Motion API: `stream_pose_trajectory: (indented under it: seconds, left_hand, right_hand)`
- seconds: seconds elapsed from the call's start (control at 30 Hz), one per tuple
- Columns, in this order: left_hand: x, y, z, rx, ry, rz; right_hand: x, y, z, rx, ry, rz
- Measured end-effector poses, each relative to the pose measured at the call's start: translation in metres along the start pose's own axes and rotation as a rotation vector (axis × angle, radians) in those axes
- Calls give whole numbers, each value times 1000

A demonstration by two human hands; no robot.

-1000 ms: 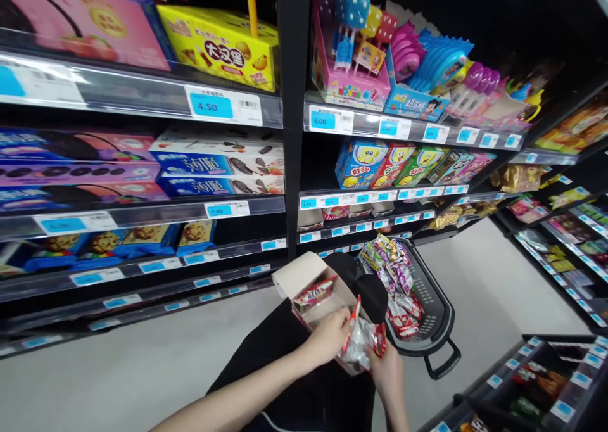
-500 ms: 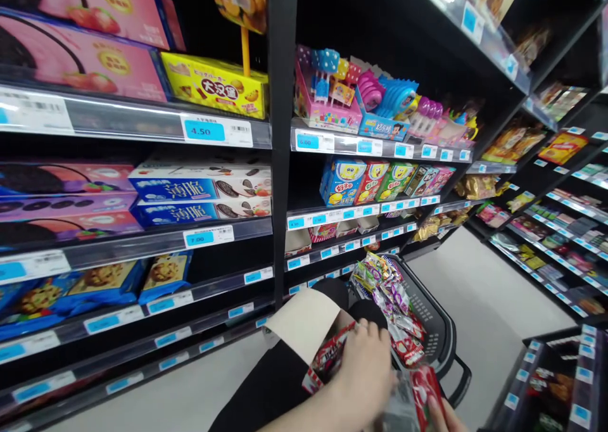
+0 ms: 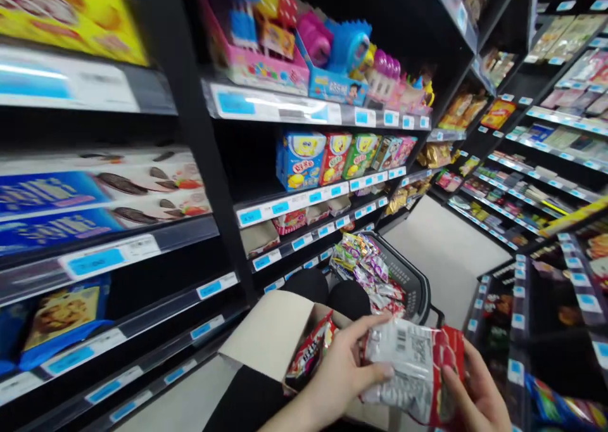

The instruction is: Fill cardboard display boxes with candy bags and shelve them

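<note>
Between my two hands is a silver-and-red snack packet (image 3: 408, 368), its printed back with a barcode facing up. My left hand (image 3: 344, 362) grips its left end, thumb on top. My right hand (image 3: 475, 387) pinches the red right end between thumb and fingers. An open cardboard box (image 3: 270, 330) with its flap folded out rests on my lap, just left of my left hand. Red-and-dark snack packets (image 3: 308, 353) lie inside it, partly covered by my left hand and forearm.
Beyond my knees, a dark shopping basket (image 3: 403, 267) on the floor holds a heap of colourful packets (image 3: 365, 264). Shelves with biscuit boxes (image 3: 95, 191) rise at the left. Small snack boxes (image 3: 304, 159) and toy candies stand ahead. More low shelves (image 3: 520, 330) are close on my right.
My left hand has left the box and now holds the packet's left end, with my right hand on the other end. The packet has come up into fuller view. The camera has turned right.
</note>
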State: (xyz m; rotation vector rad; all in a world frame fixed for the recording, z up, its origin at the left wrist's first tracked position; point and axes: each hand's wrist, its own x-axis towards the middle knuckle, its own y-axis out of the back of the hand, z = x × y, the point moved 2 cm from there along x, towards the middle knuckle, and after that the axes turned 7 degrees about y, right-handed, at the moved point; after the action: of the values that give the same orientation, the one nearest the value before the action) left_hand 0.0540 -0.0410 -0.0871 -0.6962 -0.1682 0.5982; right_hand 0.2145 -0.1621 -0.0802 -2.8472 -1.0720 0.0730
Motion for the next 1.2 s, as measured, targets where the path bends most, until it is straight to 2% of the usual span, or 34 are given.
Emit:
stream_pose_trajectory:
  seconds: [0.03,0.1,0.2,0.3,0.4,0.5,0.57,0.63,0.77,0.9,1.0,1.2]
  left_hand:
    - [-2,-1,4,-44,54,-64]
    - [-3,-1,8,-99,101,-106]
    - [1,0,5,-88,126,-55]
    - [3,0,-1,88,116,15]
    - [1,-1,-1,420,-20,94]
    - [-1,-4,1,693,-248,91]
    - [-2,-7,2,796,-398,89]
    - [-3,-9,3,858,-504,107]
    - [-3,-17,4,943,-560,130]
    - [-4,-21,2,1008,-476,195]
    - [-3,-17,1,978,-346,261]
    - [4,-8,2,685,34,221]
  right_hand:
    - [-5,-3,-4,51,-10,-32]
    - [-13,-3,-12,99,10,-74]
    - [-21,9,-13,-68,63,-79]
    - [-23,26,-7,-262,125,-47]
    - [-22,38,-9,-431,338,-10]
    - [-23,40,-12,-534,577,-55]
    - [-24,39,-10,-540,675,-57]
    - [-25,38,-5,-551,706,-24]
    - [-26,34,6,-603,626,56]
    - [-27,25,9,-550,397,-26]
    - [-28,23,9,-472,288,-21]
    - [-24,40,4,-364,146,-26]
